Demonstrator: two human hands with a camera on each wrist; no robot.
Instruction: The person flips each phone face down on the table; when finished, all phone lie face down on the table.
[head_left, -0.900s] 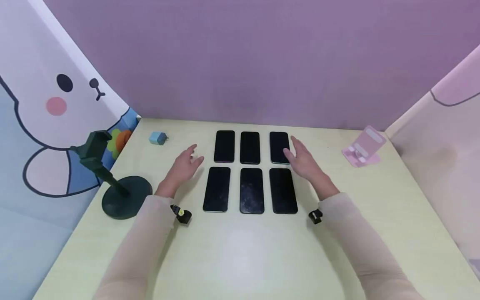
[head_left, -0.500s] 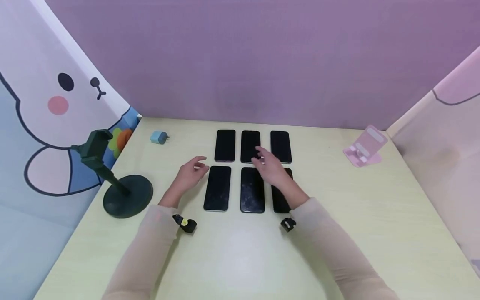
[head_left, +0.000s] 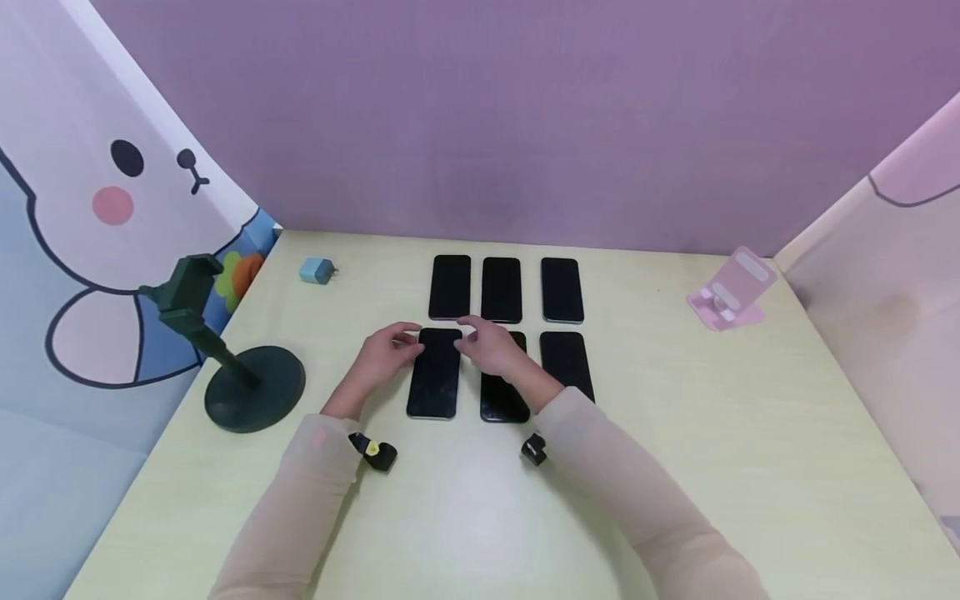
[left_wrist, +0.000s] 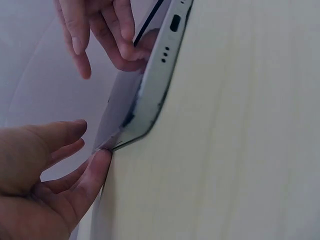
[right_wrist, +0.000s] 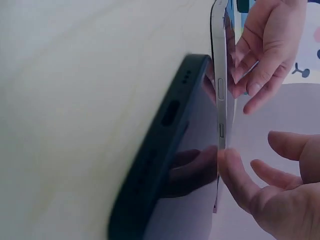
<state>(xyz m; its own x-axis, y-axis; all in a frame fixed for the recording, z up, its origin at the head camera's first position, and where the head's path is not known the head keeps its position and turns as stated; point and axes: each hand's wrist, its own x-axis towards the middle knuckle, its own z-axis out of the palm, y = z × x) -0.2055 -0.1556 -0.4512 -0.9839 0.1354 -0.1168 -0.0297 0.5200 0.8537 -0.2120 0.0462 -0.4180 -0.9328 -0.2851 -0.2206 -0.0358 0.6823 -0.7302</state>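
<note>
Several dark-screened smartphones lie flat in two rows on the pale table. My two hands flank the front-left smartphone [head_left: 433, 383]. My left hand [head_left: 382, 354] is at its upper left edge, the thumb tip touching its side in the left wrist view, the other fingers raised. Opposite, my right hand [head_left: 489, 346] has a thumb at the right edge, which shows silver with side buttons in the right wrist view. The right hand and forearm partly cover the front-middle smartphone [head_left: 502, 398], whose dark bottom edge [right_wrist: 165, 125] looms close in that view.
Behind are the back-left [head_left: 450, 287], back-middle [head_left: 502, 290] and back-right smartphones [head_left: 562, 290]; the front-right one [head_left: 567, 364] lies beside my right forearm. A dark green stand [head_left: 255, 392] and blue charger plug [head_left: 317, 270] are left, a pink phone stand [head_left: 731, 292] right.
My right hand has swept left from beside the back-right smartphone to the front-left one's edge. The left hand has shifted slightly right, up to that smartphone. The smartphones keep their places.
</note>
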